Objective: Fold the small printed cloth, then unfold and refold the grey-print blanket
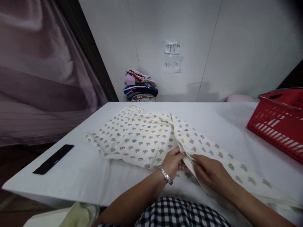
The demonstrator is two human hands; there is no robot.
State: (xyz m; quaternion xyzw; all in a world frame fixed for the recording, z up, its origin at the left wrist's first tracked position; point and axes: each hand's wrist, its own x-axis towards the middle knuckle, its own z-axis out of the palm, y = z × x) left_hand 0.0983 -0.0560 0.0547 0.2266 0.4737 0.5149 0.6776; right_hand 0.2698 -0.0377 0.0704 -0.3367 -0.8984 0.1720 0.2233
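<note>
A white cloth with a mushroom print (142,138) is spread over the table, its right part folded or overlapping along a line near the middle. My left hand (174,160), with a silver bracelet at the wrist, pinches the cloth's edge at the front. Just to its right, my right hand (210,171) grips the same edge, fingers closed on the fabric. Between the two hands the edge is lifted slightly off the table. The cloth's right end runs under and past my right forearm towards the lower right corner.
A red plastic basket (279,123) stands at the table's right side. On the left of the white table (80,176) lies a flat black object (54,159). Folded clothes (141,86) are stacked at the back by the wall. Paper notes (172,64) hang above.
</note>
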